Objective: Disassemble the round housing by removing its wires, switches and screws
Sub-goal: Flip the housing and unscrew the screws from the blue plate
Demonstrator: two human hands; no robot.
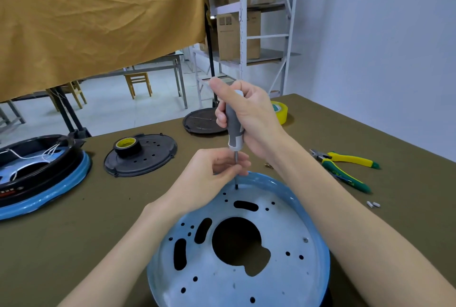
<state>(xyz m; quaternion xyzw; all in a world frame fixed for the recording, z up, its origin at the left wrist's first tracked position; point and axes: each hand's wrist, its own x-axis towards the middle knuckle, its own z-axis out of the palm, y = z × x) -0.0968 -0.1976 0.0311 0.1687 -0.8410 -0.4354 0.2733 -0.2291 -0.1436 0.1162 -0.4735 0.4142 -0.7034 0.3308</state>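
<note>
A round light-blue housing with a metal plate full of holes and slots lies in front of me on the olive table. My right hand grips the grey-and-white handle of a screwdriver held upright. Its tip stands at the far edge of the plate, near the rim. My left hand pinches the thin shaft just above the tip. A screw sits at the plate's right side.
A second blue housing with white wires lies at far left. A black cover carries a roll of black tape. Another black cover and yellow tape lie behind. Green-yellow pliers and small white pieces lie to the right.
</note>
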